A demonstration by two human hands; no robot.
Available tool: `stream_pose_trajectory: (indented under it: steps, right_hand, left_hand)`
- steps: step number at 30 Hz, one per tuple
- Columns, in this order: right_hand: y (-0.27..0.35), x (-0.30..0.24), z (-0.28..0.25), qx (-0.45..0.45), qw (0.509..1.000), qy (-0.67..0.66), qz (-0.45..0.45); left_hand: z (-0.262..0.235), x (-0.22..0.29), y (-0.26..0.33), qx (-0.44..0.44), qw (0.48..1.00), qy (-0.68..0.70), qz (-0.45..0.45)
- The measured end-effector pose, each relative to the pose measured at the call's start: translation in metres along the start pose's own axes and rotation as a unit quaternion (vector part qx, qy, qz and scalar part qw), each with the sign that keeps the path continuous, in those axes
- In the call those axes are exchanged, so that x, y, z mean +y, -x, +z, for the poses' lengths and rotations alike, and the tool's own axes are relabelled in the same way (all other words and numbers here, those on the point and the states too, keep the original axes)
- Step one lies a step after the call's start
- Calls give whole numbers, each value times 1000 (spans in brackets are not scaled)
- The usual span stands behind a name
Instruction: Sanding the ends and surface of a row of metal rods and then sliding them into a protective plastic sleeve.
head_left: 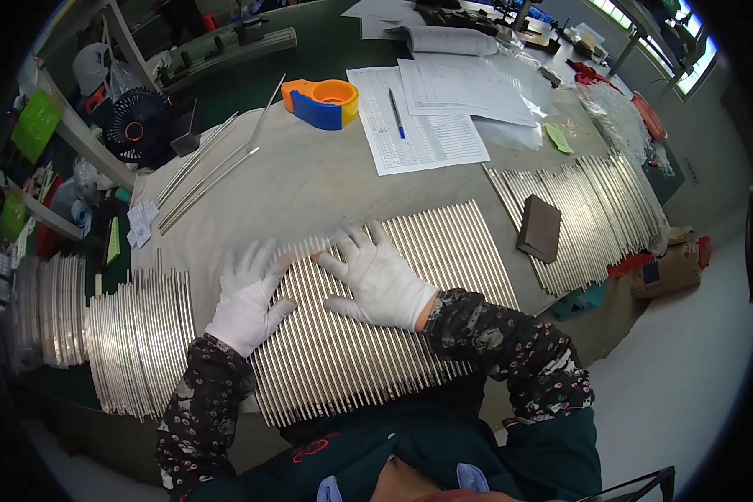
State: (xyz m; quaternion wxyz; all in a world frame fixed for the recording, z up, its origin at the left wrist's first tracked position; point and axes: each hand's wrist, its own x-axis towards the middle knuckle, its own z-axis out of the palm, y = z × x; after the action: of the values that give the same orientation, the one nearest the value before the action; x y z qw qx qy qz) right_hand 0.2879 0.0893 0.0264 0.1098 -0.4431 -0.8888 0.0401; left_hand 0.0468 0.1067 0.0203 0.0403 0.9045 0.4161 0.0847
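Observation:
A wide row of thin shiny metal rods point(376, 351) lies side by side before me, their near ends reaching past the table edge toward my body. My left hand point(249, 297), in a white glove, rests at the row's left side with fingers spread, slightly blurred. Over the upper middle of the row lies my right hand point(376, 280), also white-gloved, its fingers apart and pointing left and away. Both palms face down on the rods, and neither hand grips one. Patterned dark sleeves cover my forearms.
More rods point(138, 343) lie at the left, with wrapped bundles beyond them. At the right, another rod row point(594, 209) carries a dark brown block point(540, 227). Farther back are an orange and blue tape dispenser point(320, 102), printed sheets point(427, 142), a pen point(396, 114) and a small fan point(136, 125).

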Motion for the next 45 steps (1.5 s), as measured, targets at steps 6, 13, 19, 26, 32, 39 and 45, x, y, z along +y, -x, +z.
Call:
stream_pose_trajectory:
  steps: [6, 13, 19, 26, 32, 39, 45]
  right_hand:
    - [-19, 4, 3, 4, 997, 19, 70]
    - [-21, -3, -8, -52, 991, 8, 124]
    - [-22, -4, -6, -35, 992, 10, 123]
    - [-22, -6, 2, -12, 992, 50, 116]
    - [-24, -6, 1, -24, 993, 38, 112]
    - [-23, -4, 4, -3, 994, 20, 107]
    - [-24, -5, 2, -30, 994, 8, 108]
  left_hand:
    - [15, -10, -1, 53, 993, 53, -90]
    - [9, 0, -4, 96, 985, 75, -123]
    - [3, 1, -6, 50, 989, 28, -134]
    - [4, 1, -6, 78, 989, 49, -115]
    - [5, 0, -6, 40, 991, 28, -124]
    - [6, -3, -6, 92, 990, 67, -83]
    - [4, 0, -7, 97, 985, 111, -87]
